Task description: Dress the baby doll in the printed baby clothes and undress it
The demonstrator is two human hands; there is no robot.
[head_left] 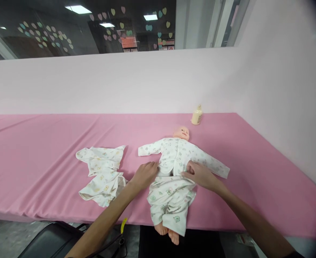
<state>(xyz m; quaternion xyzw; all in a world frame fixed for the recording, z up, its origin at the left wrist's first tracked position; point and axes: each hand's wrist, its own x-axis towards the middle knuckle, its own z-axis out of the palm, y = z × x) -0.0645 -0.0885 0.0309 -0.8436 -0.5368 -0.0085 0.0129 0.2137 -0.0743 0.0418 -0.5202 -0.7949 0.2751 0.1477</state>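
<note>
A baby doll (181,133) lies on its back, head toward the wall, its feet over the near edge of the bed. It wears a white printed long-sleeved baby top (171,150) and loose white printed pants (171,195). At the doll's waist, on the left, my left hand (146,174) is closed on the top's lower side edge; its fingertips are partly hidden. On the other side my right hand (201,175) has curled fingers and thumb pinching the top's hem, just above the pants' waistband. Both sleeves spread outward.
A second set of white printed baby clothes (104,173) lies to the left on the pink sheet (53,165). A cream pump bottle (197,115) stands near the back wall (115,84). A black chair (52,240) is at the near left, below the bed's edge.
</note>
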